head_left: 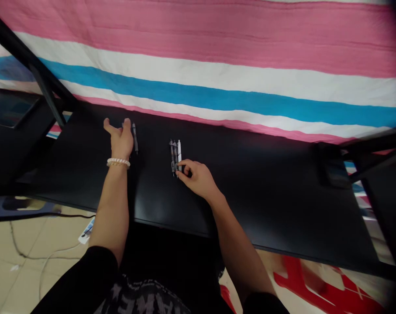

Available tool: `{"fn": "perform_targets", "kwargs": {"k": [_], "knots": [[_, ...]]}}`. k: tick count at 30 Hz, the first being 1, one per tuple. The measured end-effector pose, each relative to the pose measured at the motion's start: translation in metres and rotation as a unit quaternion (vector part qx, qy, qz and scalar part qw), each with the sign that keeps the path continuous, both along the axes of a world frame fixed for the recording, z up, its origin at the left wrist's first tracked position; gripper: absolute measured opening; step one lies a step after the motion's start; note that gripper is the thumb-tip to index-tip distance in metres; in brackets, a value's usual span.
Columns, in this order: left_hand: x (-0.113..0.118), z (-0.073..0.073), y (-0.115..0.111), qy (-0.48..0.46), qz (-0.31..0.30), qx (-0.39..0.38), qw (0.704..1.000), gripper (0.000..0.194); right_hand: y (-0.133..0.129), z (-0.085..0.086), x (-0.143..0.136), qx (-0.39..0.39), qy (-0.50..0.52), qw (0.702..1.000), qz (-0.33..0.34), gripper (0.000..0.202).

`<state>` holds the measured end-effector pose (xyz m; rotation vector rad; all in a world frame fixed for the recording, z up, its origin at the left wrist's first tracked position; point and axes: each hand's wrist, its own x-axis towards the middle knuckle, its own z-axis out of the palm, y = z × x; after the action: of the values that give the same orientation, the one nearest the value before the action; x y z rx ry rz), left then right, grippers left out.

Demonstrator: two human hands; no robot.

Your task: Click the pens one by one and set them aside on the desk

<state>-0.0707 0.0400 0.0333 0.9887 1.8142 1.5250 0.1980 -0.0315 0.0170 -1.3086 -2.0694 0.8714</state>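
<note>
Three pens lie side by side on the black table: two dark pens and a white pen on their right. My right hand is at the near end of this row, with thumb and forefinger curled in a pinch on the pens; the exact grip there is partly hidden. Farther left, another dark pen lies alone. Just left of it, my left hand, a pale beaded bracelet on its wrist, has thumb and finger spread. A small bluish-grey bit between those fingers is too small to make out.
A striped cloth hangs along the table's far edge. Black metal frame bars stand at both ends. A dark phone-like object rests at the right end. Below are cables and a red plastic stool.
</note>
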Motion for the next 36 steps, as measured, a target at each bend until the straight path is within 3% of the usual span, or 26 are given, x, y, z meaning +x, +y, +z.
{"fn": "perform_targets", "kwargs": {"k": [6, 11, 14, 17, 19, 22, 24, 27, 29, 31, 34, 36], "knots": [[0.013, -0.001, -0.005, 0.106, 0.047, -0.007, 0.993, 0.061, -0.001, 0.002, 0.002, 0.022, -0.017, 0.999, 0.015, 0.013], [0.037, 0.006, -0.009, 0.138, 0.027, 0.086, 0.986, 0.029, 0.0, 0.003, 0.006, 0.027, -0.049, 0.998, -0.005, 0.002], [0.059, 0.005, -0.014, 0.075, -0.065, 0.101, 0.99, 0.016, 0.003, -0.001, 0.008, 0.024, -0.011, 0.998, -0.061, 0.007], [0.083, -0.001, -0.019, -0.025, -0.17, 0.073, 0.982, 0.018, 0.004, -0.002, 0.007, -0.022, 0.136, 0.979, -0.15, 0.013], [0.096, -0.004, -0.022, -0.114, -0.213, 0.045, 0.969, 0.027, 0.004, 0.001, 0.003, -0.068, 0.246, 0.952, -0.17, 0.024], [0.106, -0.003, -0.024, -0.265, -0.245, 0.026, 0.932, 0.041, 0.002, 0.009, -0.003, -0.117, 0.338, 0.925, -0.129, 0.034], [0.107, 0.0, -0.024, -0.329, -0.248, 0.036, 0.91, 0.039, 0.002, 0.012, -0.007, -0.139, 0.371, 0.911, -0.109, 0.037], [0.107, 0.004, -0.024, -0.365, -0.238, 0.054, 0.899, 0.03, 0.002, 0.009, -0.01, -0.202, 0.401, 0.889, -0.094, 0.044], [0.107, 0.004, -0.024, -0.367, -0.229, 0.062, 0.899, 0.028, 0.001, 0.004, -0.012, -0.222, 0.391, 0.889, -0.089, 0.046], [0.109, 0.001, -0.024, -0.363, -0.214, 0.073, 0.904, 0.028, 0.0, -0.001, -0.013, -0.164, 0.359, 0.91, -0.126, 0.041], [0.112, -0.005, -0.023, -0.362, -0.192, 0.079, 0.909, 0.032, -0.002, -0.003, -0.014, -0.019, 0.312, 0.929, -0.2, 0.027], [0.113, -0.007, -0.023, -0.365, -0.187, 0.079, 0.909, 0.036, -0.001, -0.002, -0.014, -0.011, 0.325, 0.925, -0.197, 0.029]]}}
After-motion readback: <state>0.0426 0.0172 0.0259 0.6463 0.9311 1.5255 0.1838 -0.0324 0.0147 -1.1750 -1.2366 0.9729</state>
